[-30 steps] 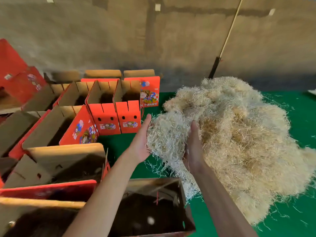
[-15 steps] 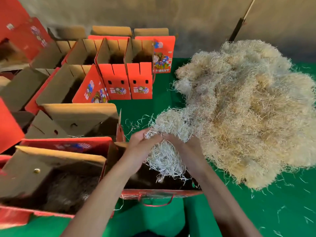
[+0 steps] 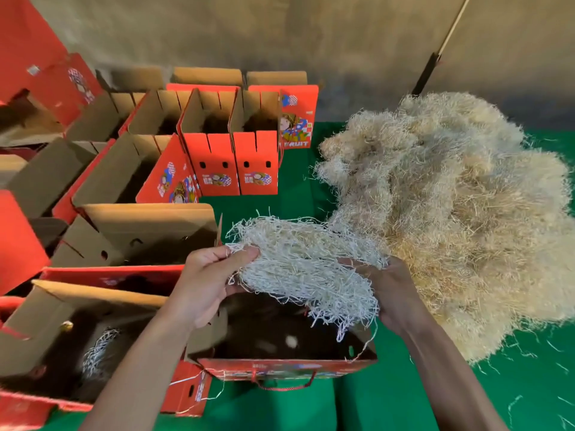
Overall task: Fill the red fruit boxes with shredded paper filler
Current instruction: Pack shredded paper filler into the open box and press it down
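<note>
two hands stretch one wad of shredded paper (image 3: 306, 269) flat above the open red box (image 3: 289, 367), likely to line it evenly: left hand (image 3: 207, 283) pinches one edge, right hand (image 3: 393, 293) grips the other, beside the big pile (image 3: 460, 213).

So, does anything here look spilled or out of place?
Yes, slightly. Loose pale paper strands lie scattered on the green table cover, away from the big heap of shredded paper filler. One white strand hangs outside the near red cardboard box. No damage shows.
</note>
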